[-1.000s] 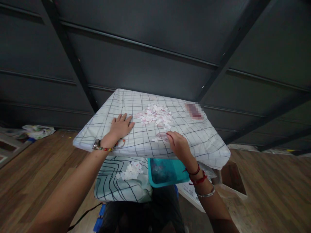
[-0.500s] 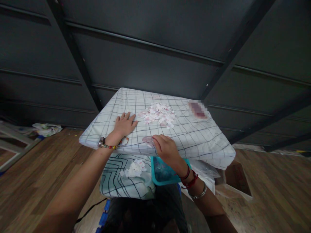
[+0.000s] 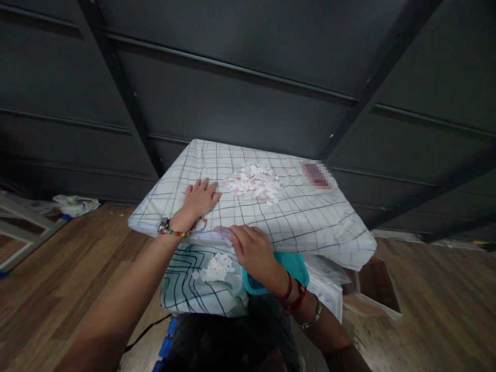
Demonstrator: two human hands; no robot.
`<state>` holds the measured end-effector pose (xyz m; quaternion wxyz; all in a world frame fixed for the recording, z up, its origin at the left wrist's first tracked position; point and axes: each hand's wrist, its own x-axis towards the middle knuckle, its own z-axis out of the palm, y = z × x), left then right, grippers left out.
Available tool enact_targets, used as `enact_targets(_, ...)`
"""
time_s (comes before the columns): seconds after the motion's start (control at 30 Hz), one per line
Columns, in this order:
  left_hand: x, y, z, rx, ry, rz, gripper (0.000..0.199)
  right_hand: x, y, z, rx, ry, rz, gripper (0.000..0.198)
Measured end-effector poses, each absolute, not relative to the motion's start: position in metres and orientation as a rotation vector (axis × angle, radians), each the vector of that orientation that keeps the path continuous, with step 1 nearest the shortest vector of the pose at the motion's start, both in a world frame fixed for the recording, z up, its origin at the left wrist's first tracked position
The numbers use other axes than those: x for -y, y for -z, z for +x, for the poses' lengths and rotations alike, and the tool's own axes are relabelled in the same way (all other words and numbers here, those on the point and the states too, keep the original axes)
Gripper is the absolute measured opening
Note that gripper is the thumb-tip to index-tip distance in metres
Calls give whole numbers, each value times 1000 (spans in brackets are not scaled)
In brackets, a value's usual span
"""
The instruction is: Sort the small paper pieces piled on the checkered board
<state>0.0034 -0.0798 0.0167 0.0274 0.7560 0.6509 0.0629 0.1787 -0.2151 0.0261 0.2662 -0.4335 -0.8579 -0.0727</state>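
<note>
My left hand point(image 3: 200, 199) lies flat on the checked cloth point(image 3: 310, 217) over the table, fingers spread, just left of a heap of small white and pinkish paper-like pieces point(image 3: 253, 182). At the table's near edge, my right hand point(image 3: 253, 253) is closed, fingers together, on a thin see-through pinkish piece point(image 3: 222, 232) that sticks out to its left. What kind of thing that piece is, I cannot make out. Below the right hand is a turquoise basket point(image 3: 298, 266), partly covered by the hand and wrist.
A smaller heap of white pieces point(image 3: 217, 267) rests on a checked green-white cloth point(image 3: 194, 299) over my lap. A blurred-out dark red item point(image 3: 318, 175) lies at the table's right. An open cardboard box point(image 3: 377, 289) stands on the floor; a dark panelled wall point(image 3: 240, 103) rises behind.
My right hand has moved left and slightly toward me along the table's near edge, with the pinkish piece moving along. My left hand stays in place.
</note>
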Motion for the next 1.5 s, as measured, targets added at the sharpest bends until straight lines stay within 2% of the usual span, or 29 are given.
enact_targets(0.4,80,-17,3,-2003,-206,2341,60,213,-25,203,2155,121,-1177,26)
enact_targets(0.8,79,-15,2,-2007,-213,2358,60,141,-26,303,1986,356,-1456,27)
enact_targets(1.5,80,-17,3,-2010,-209,2350,59,135,-18,316,2027,488,-1538,27)
